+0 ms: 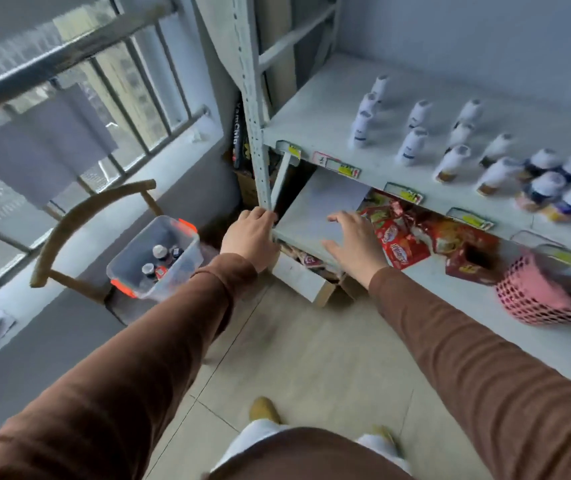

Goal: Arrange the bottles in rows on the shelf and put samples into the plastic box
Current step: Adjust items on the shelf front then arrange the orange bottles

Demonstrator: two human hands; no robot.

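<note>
White bottles stand in slanted rows on the upper shelf, with dark-banded ones bunched at the right. A clear plastic box with orange latches sits on a chair at the left and holds a few dark-capped bottles. My left hand rests against the shelf's left front corner by the upright post, fingers bent, nothing visibly held. My right hand hovers open, fingers spread, over the bare left part of the lower shelf.
Red snack packets and a brown carton lie on the lower shelf, beside a pink mesh basket. A wooden chair stands under the barred window. An open cardboard box sits on the tiled floor below the shelf.
</note>
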